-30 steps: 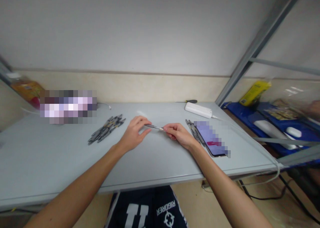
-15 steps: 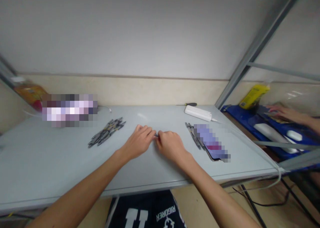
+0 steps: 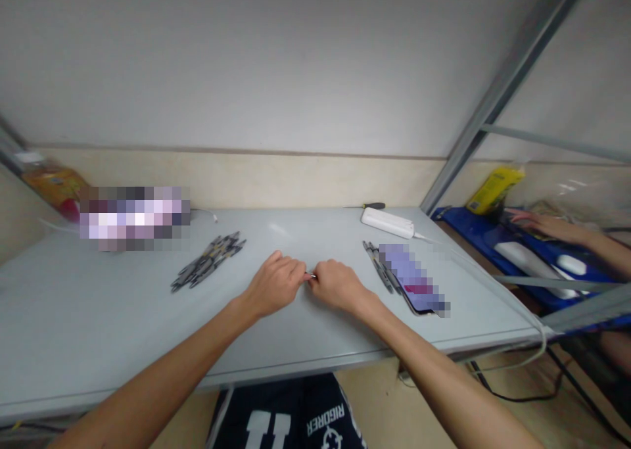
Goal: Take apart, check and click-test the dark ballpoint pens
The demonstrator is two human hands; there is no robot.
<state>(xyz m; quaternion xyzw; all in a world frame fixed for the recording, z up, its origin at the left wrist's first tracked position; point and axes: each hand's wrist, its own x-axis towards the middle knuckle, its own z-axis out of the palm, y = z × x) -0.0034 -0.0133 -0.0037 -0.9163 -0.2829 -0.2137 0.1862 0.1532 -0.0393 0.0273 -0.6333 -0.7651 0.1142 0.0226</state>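
Pen (image 3: 310,275), held left of the phone (image 3: 409,278), over the tabletop (image 3: 98,311). Left hand (image 3: 277,283) and right hand (image 3: 338,283): fingers of each curled closed on the pen, the hands nearly meeting, whereas one second earlier they stood farther apart with more barrel exposed; only a short length now shows. Pen pile (image 3: 210,259): well left of the phone. Loose pens (image 3: 378,268): just beside its left edge.

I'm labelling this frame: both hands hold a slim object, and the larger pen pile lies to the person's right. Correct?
Wrong side: the head view shows the larger pen pile to the person's left. The left hand and right hand do hold a slim object.
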